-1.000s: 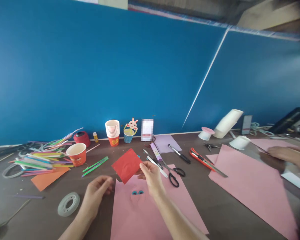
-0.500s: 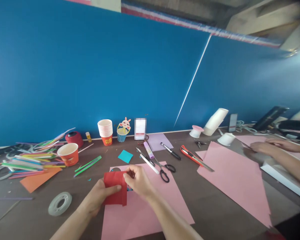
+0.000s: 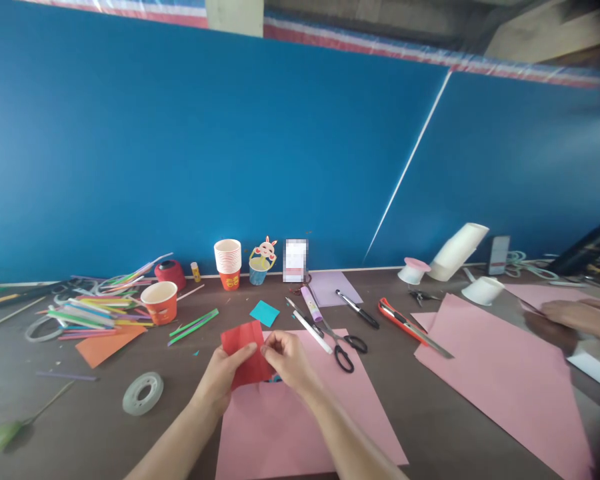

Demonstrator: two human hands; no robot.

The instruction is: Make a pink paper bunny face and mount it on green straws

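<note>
A folded piece of red paper [image 3: 245,343] is held tilted above a pink sheet [image 3: 310,427]. My left hand [image 3: 223,373] grips its left side, thumb lying across the front. At its right edge, my right hand [image 3: 285,357] pinches the paper between thumb and fingers. A small blue patterned piece shows partly beneath the red paper, mostly hidden. Just behind my hands lies a teal paper square [image 3: 265,313]. Black-handled scissors [image 3: 344,348] and a white pen [image 3: 313,332] rest at the pink sheet's upper right.
Stacked cups [image 3: 228,265], a single red cup [image 3: 159,303], coloured strips [image 3: 85,313] and a tape roll [image 3: 143,393] are at the left. An orange cutter [image 3: 400,321] touches large pink sheets [image 3: 500,380] at the right. Another person's hand [image 3: 575,317] works at far right.
The view has turned left, so the table items appear further right. The red paper has tilted and risen slightly in my hands; both still hold it.
</note>
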